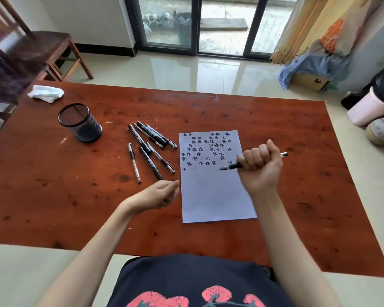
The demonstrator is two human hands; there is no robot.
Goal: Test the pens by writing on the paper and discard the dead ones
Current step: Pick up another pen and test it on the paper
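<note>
The right hand (258,165) hid the middle of the pen (235,166) it gripped. The left hand (162,194) curled loosely, its fingertips hard to make out. The mesh cup (80,122) looked empty.

home | tiled floor (186,69) | sliding glass door (208,23) | curtain (315,25)

— What can we read here?
— On the white sheet of paper (213,185) we see rows of one handwritten dark character, which looks like 你 (the strokes are blurred).
— And the black pens with white labels (150,140)?
— Their print is too small for us. The brown cardboard box (308,82) bears a dark mark we cannot read.
</note>
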